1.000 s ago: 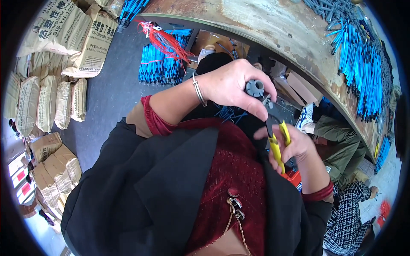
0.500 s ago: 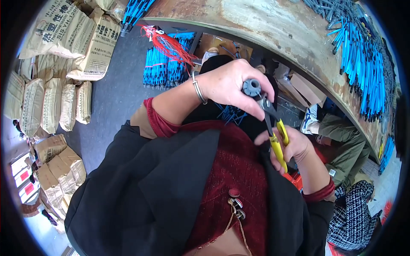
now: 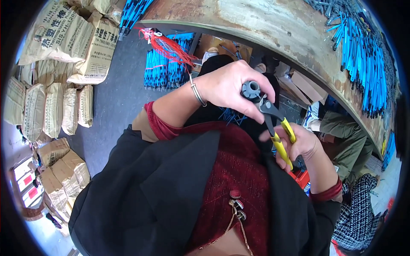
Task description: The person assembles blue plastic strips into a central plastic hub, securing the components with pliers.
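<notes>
My left hand point(image 3: 232, 87) is closed around a dark grey ribbed plastic piece point(image 3: 251, 89) with a round hole in its end. The thumb and fingers wrap its sides, hiding most of its length. In my right hand point(image 3: 299, 147) are cutting pliers point(image 3: 282, 147) with yellow handles and dark metal arms. The handles stand apart inside that hand. The pliers' jaws reach up to the lower right side of the grey piece; whether they bite on it I cannot tell. Below the hands, thin blue-and-black rods point(image 3: 232, 115) lie partly hidden by my arms.
A wooden workbench point(image 3: 252, 23) curves across the top, bearing piles of blue rods point(image 3: 367, 72). Beneath it sit bundled rods point(image 3: 164, 70), red ties point(image 3: 171, 49) and an open carton point(image 3: 305, 87). Paper sacks point(image 3: 70, 38) line the left. Another person's green-trousered leg point(image 3: 341, 132) is at right.
My right hand and the plier handles have shifted slightly right, and the handles look a little farther apart. My left hand keeps its hold on the grey piece.
</notes>
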The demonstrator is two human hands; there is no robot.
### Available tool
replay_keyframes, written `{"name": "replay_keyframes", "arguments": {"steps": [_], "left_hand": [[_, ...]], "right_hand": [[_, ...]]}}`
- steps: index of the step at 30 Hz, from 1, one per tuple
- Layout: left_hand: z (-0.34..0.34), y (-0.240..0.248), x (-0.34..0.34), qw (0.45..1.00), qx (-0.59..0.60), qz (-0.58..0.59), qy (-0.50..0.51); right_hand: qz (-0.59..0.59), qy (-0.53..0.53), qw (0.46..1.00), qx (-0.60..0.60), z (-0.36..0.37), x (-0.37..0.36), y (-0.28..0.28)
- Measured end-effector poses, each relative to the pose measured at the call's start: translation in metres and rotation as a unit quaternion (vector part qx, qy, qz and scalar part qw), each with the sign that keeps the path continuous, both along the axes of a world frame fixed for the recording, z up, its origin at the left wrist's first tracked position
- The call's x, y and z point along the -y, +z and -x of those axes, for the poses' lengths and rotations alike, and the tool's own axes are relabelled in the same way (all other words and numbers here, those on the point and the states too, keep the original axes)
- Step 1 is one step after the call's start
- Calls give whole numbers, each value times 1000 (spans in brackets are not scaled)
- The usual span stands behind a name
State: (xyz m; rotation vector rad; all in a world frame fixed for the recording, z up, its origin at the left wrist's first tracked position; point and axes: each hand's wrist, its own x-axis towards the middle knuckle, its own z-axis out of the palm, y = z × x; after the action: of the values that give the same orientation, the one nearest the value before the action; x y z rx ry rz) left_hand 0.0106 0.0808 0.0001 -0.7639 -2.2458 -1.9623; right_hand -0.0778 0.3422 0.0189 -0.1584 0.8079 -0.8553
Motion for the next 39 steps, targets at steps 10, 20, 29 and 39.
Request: {"name": "replay_keyframes", "arguments": {"steps": [10, 20, 29, 39], "left_hand": [[-6, -4, -4, 985, 41, 29, 162], [-6, -2, -2, 988, 64, 41, 134], [-5, -8, -8, 975, 88, 24, 203], [0, -15, 10, 993, 64, -77, 70]], "right_hand": [[183, 0, 498, -847, -15, 18, 34], [-17, -80, 879, -470, -10, 12, 33], [-111, 44, 818, -563, -16, 44, 73], [112, -222, 771, -587, -22, 54, -34]]}}
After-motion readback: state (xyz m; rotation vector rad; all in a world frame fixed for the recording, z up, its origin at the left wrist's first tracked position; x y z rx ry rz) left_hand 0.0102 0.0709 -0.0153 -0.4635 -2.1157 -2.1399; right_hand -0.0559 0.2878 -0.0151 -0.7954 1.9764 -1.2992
